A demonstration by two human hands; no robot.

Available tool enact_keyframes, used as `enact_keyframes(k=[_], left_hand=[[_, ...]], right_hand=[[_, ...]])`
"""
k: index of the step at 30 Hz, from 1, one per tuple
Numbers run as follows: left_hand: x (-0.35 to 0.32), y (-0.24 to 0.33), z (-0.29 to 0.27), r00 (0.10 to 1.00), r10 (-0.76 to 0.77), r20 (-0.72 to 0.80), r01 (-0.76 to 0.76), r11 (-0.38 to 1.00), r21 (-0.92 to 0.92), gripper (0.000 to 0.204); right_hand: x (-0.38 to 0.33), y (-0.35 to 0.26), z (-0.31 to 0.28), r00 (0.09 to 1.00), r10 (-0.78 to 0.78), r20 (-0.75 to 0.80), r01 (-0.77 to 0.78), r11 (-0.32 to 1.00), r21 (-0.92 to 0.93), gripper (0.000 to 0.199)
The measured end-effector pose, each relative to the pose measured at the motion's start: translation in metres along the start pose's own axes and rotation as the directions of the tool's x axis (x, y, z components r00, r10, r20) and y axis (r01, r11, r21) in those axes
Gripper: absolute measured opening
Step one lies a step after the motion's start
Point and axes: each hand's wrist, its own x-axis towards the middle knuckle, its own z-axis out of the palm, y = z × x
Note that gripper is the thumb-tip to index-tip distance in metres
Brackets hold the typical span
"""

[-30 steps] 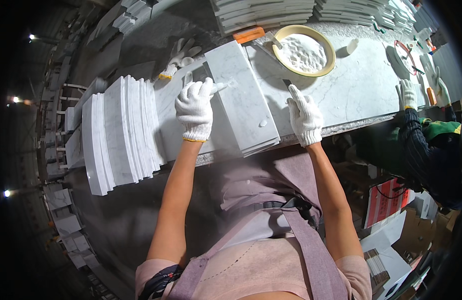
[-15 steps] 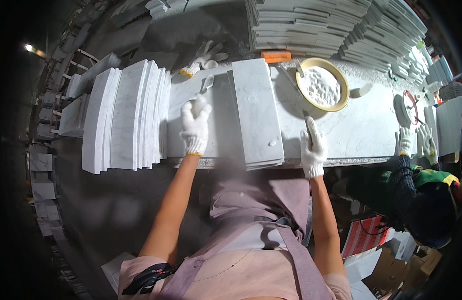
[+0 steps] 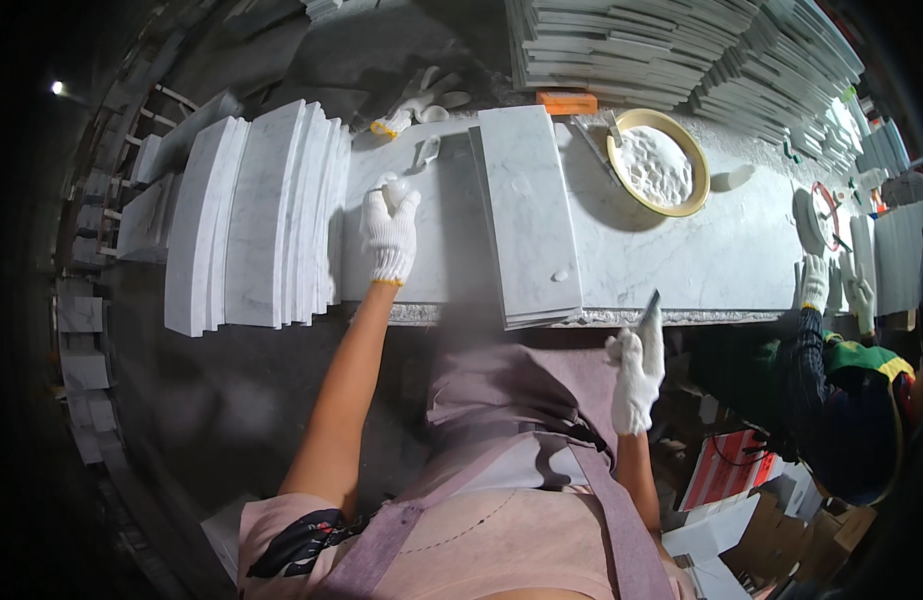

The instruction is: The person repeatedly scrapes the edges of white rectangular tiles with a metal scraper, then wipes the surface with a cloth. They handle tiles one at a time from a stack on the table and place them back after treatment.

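My left hand, in a white knit glove, is over the table left of the middle slabs. Its fingers close round a small, rounded, whitish translucent object whose kind I cannot make out. My right hand, gloved too, is in front of the table's near edge, gripping a putty knife with its grey blade pointing away from me. Between my hands lies a short stack of marbled white slabs, with a small pale blob near its front end. A yellow-rimmed bowl of white paste stands behind, to the right.
Marbled slabs stand on edge at left. Beyond the table lie a spare glove, an orange block and tall slab stacks. At right, a co-worker's gloved hands are near a red-rimmed round thing.
My right hand has drawn back toward me with the putty knife, from above the table to in front of its edge. My left hand has shifted slightly away from me. The view has shifted a little.
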Motion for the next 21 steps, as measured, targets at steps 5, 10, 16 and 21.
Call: enact_keyframes(k=[5, 10, 16, 21], left_hand=[[0.008, -0.013, 0.016, 0.999, 0.040, 0.027, -0.044, 0.978, 0.203, 0.049], [0.007, -0.021, 0.017, 1.000, -0.015, 0.007, 0.014, 0.983, 0.181, 0.054], [0.005, -0.018, 0.017, 0.994, 0.106, -0.018, -0.098, 0.963, 0.252, 0.061], [-0.013, -0.015, 0.008, 0.994, 0.068, -0.087, -0.052, 0.984, 0.169, 0.073]], right_hand=[[0.006, -0.024, 0.043, 0.995, 0.019, 0.098, -0.015, 0.999, -0.043, 0.049], [0.012, -0.006, 0.027, 0.996, -0.004, 0.089, 0.003, 1.000, 0.006, 0.033], [0.001, 0.029, 0.009, 0.999, -0.041, -0.018, 0.040, 0.999, -0.028, 0.033], [-0.009, 0.032, 0.010, 1.000, 0.018, -0.004, -0.017, 0.996, 0.090, 0.033]])
